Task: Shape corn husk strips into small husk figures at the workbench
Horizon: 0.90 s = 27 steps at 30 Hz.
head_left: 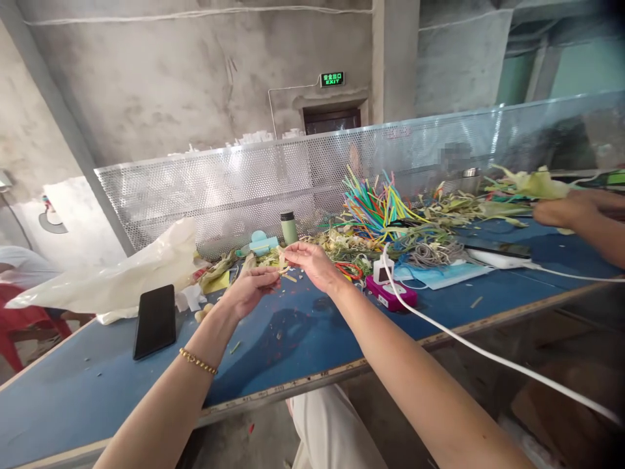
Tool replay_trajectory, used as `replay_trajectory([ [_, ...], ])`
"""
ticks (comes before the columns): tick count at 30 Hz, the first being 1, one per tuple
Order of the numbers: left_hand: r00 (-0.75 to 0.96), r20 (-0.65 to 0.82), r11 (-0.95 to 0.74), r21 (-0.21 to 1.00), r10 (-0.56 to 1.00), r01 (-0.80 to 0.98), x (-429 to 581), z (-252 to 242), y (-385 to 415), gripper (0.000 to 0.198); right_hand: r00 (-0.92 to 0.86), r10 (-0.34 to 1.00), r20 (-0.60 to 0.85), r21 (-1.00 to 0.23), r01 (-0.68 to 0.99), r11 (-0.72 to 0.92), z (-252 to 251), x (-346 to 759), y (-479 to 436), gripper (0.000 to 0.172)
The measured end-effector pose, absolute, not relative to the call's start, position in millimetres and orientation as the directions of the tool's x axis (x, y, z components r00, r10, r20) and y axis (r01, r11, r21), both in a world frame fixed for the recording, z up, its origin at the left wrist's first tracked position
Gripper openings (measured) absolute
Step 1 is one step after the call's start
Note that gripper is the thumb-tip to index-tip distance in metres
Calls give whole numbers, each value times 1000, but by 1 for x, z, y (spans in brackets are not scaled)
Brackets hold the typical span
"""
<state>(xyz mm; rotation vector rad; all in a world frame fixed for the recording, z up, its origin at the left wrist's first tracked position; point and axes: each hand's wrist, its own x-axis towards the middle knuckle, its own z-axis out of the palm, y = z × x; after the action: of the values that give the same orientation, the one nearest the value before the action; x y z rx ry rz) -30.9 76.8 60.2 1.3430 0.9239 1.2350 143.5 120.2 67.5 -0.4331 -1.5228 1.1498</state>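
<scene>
Both my arms reach out over a blue worktable (pixel 303 339). My left hand (pixel 254 286), with a gold bracelet on its wrist, is closed in a pinch on a small pale strip (pixel 280 266). My right hand (pixel 312 262) pinches the same strip from the other side, fingers curled. Just behind the hands lies a heap of yellow-green leaf-like scraps (pixel 342 244). A bundle of coloured plastic sticks (pixel 375 205) fans up beyond it.
A black phone (pixel 155 320) lies face down at the left beside a crumpled pale plastic bag (pixel 122 273). A pink box (pixel 390 293), a white cable (pixel 488 355), a green bottle (pixel 289 228) and a perforated metal screen (pixel 234 189) are near. Another person's arm (pixel 581 215) works at the right.
</scene>
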Motion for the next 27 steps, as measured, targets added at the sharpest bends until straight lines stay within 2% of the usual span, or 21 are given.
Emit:
replay_trajectory([
  [6,137,155,-132,978,978,-163,-31,48,84,30,-285,777,561,-828,-178,532,66,141,116,24],
  [14,134,195,-180,977,972,-116,-33,48,80,29,-246,808,536,-835,-295,464,59,132,122,26],
  [22,112,156,-110,936,981,-333,-41,47,86,24,-186,847,498,-852,-288,437,63,139,126,31],
  [27,97,163,-118,925,982,-360,-42,49,87,23,-222,854,470,-872,-269,409,61,139,125,31],
])
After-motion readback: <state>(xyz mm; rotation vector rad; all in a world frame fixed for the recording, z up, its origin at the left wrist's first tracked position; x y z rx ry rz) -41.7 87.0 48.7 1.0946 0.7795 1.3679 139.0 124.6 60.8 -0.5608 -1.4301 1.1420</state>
